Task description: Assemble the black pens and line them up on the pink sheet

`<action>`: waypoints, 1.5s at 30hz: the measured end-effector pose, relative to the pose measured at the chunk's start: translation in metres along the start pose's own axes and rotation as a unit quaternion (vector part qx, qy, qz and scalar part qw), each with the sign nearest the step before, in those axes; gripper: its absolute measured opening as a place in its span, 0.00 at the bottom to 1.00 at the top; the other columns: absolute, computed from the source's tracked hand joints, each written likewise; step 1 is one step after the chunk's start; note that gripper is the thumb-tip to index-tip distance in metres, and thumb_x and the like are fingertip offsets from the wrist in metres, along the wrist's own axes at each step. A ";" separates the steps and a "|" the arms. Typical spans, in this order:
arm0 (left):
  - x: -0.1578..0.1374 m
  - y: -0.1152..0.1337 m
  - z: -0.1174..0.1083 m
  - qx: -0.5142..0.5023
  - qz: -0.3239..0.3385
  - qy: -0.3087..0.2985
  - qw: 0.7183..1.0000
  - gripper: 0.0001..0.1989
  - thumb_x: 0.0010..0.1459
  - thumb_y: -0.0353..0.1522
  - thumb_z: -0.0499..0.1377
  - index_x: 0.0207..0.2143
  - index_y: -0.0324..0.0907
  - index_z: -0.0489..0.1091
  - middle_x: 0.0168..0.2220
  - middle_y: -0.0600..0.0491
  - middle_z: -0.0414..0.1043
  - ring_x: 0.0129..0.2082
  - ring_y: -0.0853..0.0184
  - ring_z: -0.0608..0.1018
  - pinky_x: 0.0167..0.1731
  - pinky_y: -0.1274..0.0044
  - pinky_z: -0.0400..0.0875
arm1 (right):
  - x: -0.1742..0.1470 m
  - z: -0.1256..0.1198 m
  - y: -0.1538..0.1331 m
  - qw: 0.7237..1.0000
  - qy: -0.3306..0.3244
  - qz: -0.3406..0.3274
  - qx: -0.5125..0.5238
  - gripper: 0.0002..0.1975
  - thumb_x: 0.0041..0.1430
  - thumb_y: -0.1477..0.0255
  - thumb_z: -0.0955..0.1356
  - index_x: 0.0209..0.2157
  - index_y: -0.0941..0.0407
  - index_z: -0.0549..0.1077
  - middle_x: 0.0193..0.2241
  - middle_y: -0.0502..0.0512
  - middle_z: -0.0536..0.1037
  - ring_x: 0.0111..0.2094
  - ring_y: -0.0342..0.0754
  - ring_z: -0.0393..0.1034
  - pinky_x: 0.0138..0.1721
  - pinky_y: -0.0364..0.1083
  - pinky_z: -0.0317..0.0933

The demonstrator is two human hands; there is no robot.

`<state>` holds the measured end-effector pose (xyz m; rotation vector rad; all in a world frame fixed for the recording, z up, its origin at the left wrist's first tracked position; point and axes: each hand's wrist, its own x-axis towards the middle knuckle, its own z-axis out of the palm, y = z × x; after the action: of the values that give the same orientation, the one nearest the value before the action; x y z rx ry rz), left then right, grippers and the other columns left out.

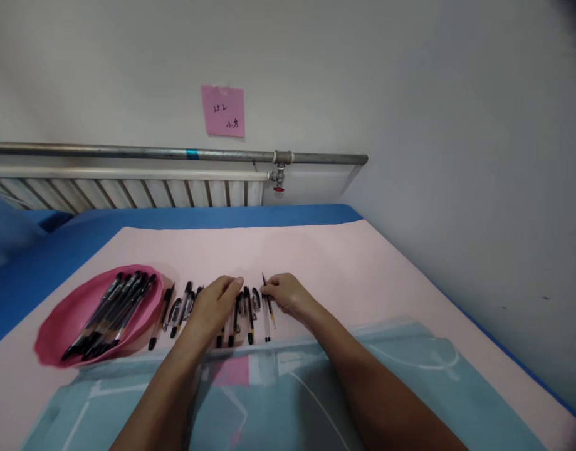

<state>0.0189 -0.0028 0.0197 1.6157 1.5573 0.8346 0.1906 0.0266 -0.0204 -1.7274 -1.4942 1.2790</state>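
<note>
My right hand [286, 294] pinches a thin pen refill [271, 312], its dark tip pointing up past the fingers and its lower part yellowish. Just beside it lies a clear pen barrel [267, 326] with a black end. My left hand [220, 304] is closed, thumb against fingers, over the row of pen parts; anything in its grip is hidden. Between the hands are a black pen [249, 316] and a loose pen cap [256, 299]. More pens and caps, including one pen [161, 317], lie left of my left forearm, which partly covers the row.
At the left, a pink basin [47, 341] holds several black capped pens [111, 316]. A pale pink sheet [306, 247] covers the blue-edged table, with a teal patterned cloth [400, 357] at the front. A radiator [203, 191] and wall stand behind; another wall rises at right.
</note>
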 end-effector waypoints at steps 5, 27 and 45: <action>0.001 -0.001 0.000 0.014 0.003 0.003 1.000 0.18 0.53 0.45 0.48 0.28 0.42 0.69 0.27 0.52 0.72 0.25 0.67 0.72 0.26 0.77 0.65 | -0.002 -0.002 -0.006 0.994 0.026 -0.037 -0.100 0.05 0.45 0.73 0.67 0.20 0.60 0.71 0.16 0.48 0.67 0.20 0.39 0.59 0.21 0.39 0.48; -0.005 0.016 -0.008 0.145 0.001 -0.007 0.989 0.18 0.55 0.42 0.45 0.29 0.41 0.69 0.29 0.51 0.72 0.31 0.64 0.72 0.29 0.76 0.61 | -0.029 0.009 -0.009 0.965 0.038 -0.091 -0.244 0.06 0.50 0.74 0.64 0.27 0.58 0.73 0.24 0.52 0.74 0.27 0.42 0.64 0.27 0.40 0.50; -0.005 0.016 -0.007 0.178 0.010 -0.012 0.984 0.17 0.56 0.41 0.45 0.29 0.42 0.69 0.30 0.50 0.73 0.31 0.64 0.73 0.29 0.76 0.61 | -0.023 0.002 -0.009 0.957 0.029 -0.071 -0.280 0.09 0.53 0.70 0.64 0.25 0.59 0.73 0.24 0.54 0.75 0.26 0.43 0.64 0.26 0.40 0.50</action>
<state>0.0209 -0.0074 0.0371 1.8860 1.7490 0.5662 0.1858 0.0066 -0.0062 -1.9206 -2.0393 0.7619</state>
